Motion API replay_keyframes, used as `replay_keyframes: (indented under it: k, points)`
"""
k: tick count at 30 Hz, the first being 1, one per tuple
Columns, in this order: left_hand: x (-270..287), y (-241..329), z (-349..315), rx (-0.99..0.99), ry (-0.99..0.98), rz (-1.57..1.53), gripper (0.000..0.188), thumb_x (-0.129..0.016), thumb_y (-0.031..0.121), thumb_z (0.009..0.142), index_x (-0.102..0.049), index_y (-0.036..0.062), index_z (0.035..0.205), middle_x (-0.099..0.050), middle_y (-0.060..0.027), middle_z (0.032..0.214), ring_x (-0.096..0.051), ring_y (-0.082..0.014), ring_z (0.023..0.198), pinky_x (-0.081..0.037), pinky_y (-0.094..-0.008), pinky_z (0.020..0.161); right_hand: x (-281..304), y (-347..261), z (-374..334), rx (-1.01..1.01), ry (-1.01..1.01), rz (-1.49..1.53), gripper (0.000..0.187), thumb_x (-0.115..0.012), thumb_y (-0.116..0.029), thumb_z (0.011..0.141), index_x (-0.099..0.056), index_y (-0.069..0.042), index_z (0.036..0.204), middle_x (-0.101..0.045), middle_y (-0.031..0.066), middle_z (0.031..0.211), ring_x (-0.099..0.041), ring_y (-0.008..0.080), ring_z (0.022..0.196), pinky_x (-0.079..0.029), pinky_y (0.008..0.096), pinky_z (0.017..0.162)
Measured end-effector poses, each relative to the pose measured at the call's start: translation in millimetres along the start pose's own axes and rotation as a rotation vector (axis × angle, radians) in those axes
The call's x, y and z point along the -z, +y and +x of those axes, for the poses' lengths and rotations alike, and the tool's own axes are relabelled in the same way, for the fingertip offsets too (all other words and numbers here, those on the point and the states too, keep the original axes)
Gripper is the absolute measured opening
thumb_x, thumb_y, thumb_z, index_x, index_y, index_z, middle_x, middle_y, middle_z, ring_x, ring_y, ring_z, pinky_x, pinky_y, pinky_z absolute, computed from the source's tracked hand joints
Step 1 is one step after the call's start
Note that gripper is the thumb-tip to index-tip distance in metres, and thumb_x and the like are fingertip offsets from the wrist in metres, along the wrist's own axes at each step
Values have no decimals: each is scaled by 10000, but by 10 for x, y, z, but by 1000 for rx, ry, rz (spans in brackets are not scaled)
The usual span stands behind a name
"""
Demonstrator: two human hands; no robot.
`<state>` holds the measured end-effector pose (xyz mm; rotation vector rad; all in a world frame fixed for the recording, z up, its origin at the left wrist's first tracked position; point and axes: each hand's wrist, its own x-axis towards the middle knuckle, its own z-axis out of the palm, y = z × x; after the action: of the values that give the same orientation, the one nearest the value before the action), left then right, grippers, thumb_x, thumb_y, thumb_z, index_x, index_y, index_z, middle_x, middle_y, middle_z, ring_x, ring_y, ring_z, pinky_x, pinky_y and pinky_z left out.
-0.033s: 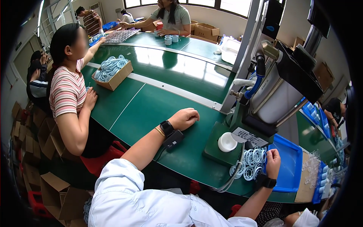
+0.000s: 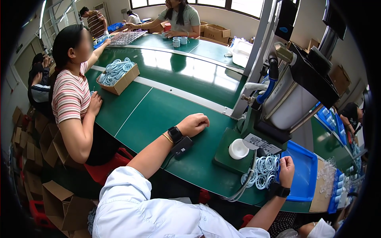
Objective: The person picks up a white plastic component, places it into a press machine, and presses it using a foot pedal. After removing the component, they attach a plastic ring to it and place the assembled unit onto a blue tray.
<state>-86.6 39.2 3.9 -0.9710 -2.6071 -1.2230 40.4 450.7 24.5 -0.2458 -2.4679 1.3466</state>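
Observation:
My left hand [image 2: 193, 124] rests on the green tabletop with its fingers curled in, and no object shows in it. A black watch and a gold-coloured bangle are on that wrist, beside a small black box with a cable [image 2: 182, 147]. At the right, my right hand [image 2: 286, 171] is closed in a loose fist at the near-left edge of a blue tray [image 2: 297, 194]. Nothing sticks out of it. Just left of this hand lies a pile of light-blue plastic rings [image 2: 262, 170]. Between my hands, a round white cup-shaped piece [image 2: 238, 149] sits on the green machine base [image 2: 222, 156].
A press-like machine with a cylinder [image 2: 283, 99] rises behind the base; grey cables hang in front. To the left sits a co-worker in a striped shirt [image 2: 71, 95], near a cardboard box [image 2: 129, 77] of light-blue rings. Clear plastic pieces [image 2: 328, 172] lie beyond the tray.

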Motion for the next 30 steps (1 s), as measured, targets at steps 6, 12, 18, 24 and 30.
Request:
replay_keyframes:
  k: [6,12,18,24,30]
  points:
    - [20,25,0,26,-11,-4,45,-542,75,805,-578,53,822,-568,-98,809,-558,-267,788,-475,-341,715,-8,2,14,1,-2,10,176,-516,-155,900,-487,-45,765,-450,-8,671,-394,73,635,-354,217,591]
    - [26,16,-11,32,-12,-6,43,-547,69,792,-577,52,818,-567,-93,806,-557,-264,779,-477,-339,709,-21,-12,10,-1,0,12,172,-514,-144,899,-485,-42,765,-449,-10,671,-390,69,636,-348,217,587]
    - [-14,-39,-23,-5,-14,-18,57,-556,31,779,-575,37,832,-548,-86,807,-544,-214,711,-462,-301,628,-22,34,8,26,15,27,170,-522,-134,889,-490,-24,763,-453,-10,659,-389,70,613,-349,228,552]
    - [3,-111,-1,-51,-17,27,75,-570,13,747,-562,36,818,-542,-79,796,-541,-199,695,-460,-294,619,-19,-35,0,25,8,-15,173,-537,-156,881,-514,-19,778,-473,-11,672,-417,69,637,-364,226,579]
    - [6,-58,19,34,-45,-40,79,-563,-11,750,-551,20,821,-506,-55,769,-508,-145,657,-442,-260,608,-41,-73,32,-27,27,31,170,-552,-155,874,-520,-19,778,-485,-27,671,-423,58,641,-363,225,569]
